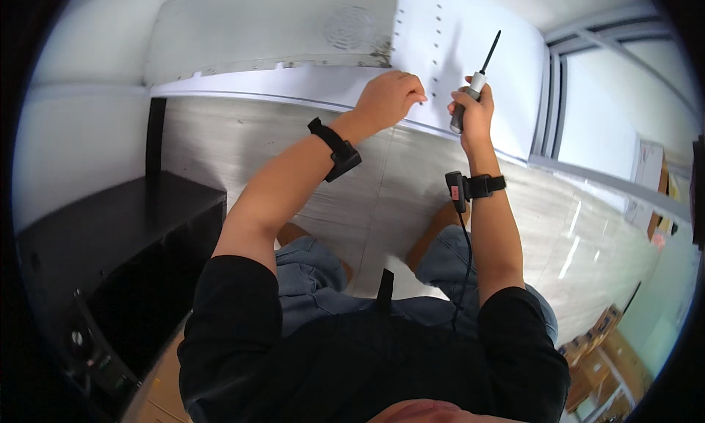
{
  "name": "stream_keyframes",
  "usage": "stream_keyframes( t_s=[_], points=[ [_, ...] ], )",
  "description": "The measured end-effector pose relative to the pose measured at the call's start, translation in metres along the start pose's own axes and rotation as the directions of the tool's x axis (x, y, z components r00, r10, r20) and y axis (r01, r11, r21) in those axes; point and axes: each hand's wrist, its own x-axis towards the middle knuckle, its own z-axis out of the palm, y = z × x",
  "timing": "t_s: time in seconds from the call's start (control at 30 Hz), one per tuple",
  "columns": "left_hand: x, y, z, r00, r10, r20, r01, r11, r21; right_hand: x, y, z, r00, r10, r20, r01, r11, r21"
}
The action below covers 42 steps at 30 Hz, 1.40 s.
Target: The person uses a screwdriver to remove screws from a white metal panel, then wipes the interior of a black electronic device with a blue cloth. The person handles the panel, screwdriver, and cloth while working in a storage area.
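Note:
My right hand (475,113) is wrapped round the grey and black handle of a screwdriver (479,81). Its dark shaft points up and away, above a white tabletop (507,92). My left hand (391,98) is closed, fingers curled together over the table's near edge. A tiny dark speck shows by its fingertips; whether it is held or lies on the table I cannot make out. Beside that hand lies a large grey metal panel (272,26) with a round vent pattern. Small dark screws (438,42) stand in two columns to the panel's right.
A black bench or cabinet (125,195) stands low on the left. Glass framed in grey metal (554,107) rises along the right. Cardboard boxes (598,371) sit at the lower right. A cable (467,254) runs from my right wrist strap toward my waist.

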Motion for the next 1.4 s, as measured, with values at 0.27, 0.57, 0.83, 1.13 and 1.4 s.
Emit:
stream_keyframes(
  t_s=[0.27,0.57,0.83,1.13,1.4],
  points=[
    [-0.007,0.021,-0.108,0.943,-0.315,-0.111,0.325,0.942,0.084,-0.011,-0.049,0.105,0.917,-0.103,0.386,0.110,0.994,0.003],
    [-0.068,0.130,-0.181,0.622,-0.542,-0.565,0.338,0.837,-0.430,-0.117,-0.125,0.127,0.572,-0.127,0.811,0.040,0.991,0.127],
    [-0.106,0.284,-0.236,0.502,-0.796,-0.339,0.280,0.520,-0.807,-0.218,-0.245,0.101,0.543,0.083,0.835,-0.048,0.997,-0.068],
    [-0.105,0.502,-0.282,0.566,-0.803,-0.186,0.130,0.310,-0.942,-0.322,-0.437,0.079,0.490,-0.007,0.872,0.271,0.952,-0.144],
    [-0.004,0.649,-0.355,0.804,-0.578,-0.138,0.226,0.512,-0.829,-0.357,-0.628,0.030,0.702,-0.146,0.698,0.167,0.985,0.037]
  ],
)
